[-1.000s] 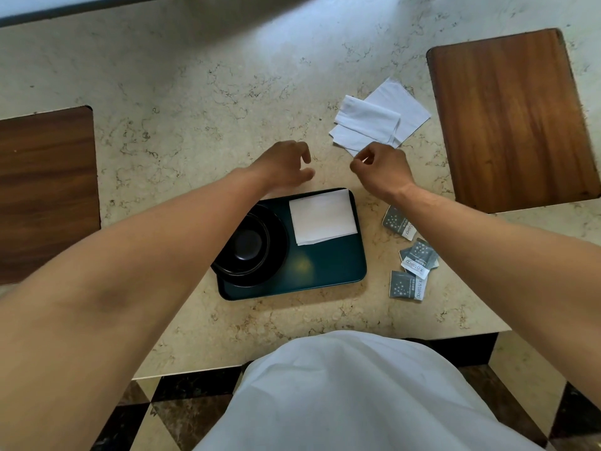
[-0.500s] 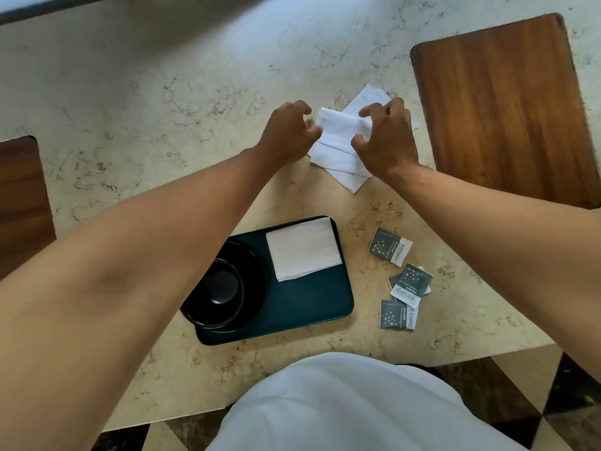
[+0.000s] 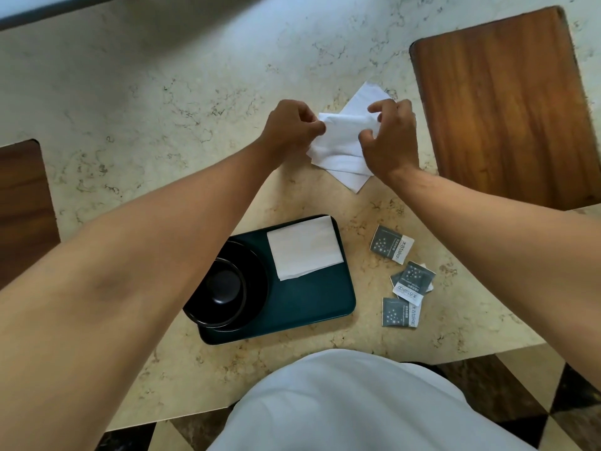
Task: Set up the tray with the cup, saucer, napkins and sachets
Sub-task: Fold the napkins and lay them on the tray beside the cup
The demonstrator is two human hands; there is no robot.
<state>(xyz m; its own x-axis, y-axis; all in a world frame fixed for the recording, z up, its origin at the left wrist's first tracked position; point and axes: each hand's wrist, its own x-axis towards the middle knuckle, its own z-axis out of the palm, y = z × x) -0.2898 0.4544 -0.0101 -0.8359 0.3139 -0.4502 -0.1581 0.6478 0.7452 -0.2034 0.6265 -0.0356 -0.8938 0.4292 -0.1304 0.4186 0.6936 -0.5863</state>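
Observation:
A dark green tray (image 3: 312, 301) lies on the marble table. On its left half a black cup (image 3: 224, 286) stands on a black saucer (image 3: 257, 278); a folded white napkin (image 3: 304, 250) lies on its far right corner. Beyond the tray is a small pile of white napkins (image 3: 341, 157). My left hand (image 3: 289, 126) pinches the left edge of the top napkin and my right hand (image 3: 390, 135) pinches its right edge. Several grey sugar sachets (image 3: 406, 278) lie on the table to the right of the tray.
A brown wooden board (image 3: 507, 105) lies at the far right, close to the napkin pile. Another brown wooden board (image 3: 22, 206) is at the left edge. The table's near edge (image 3: 292, 395) runs in front of my white clothing, with a dark tiled floor below.
Both hands reached forward from the tray's far edge to the napkin pile and took hold of the top napkin by its two sides.

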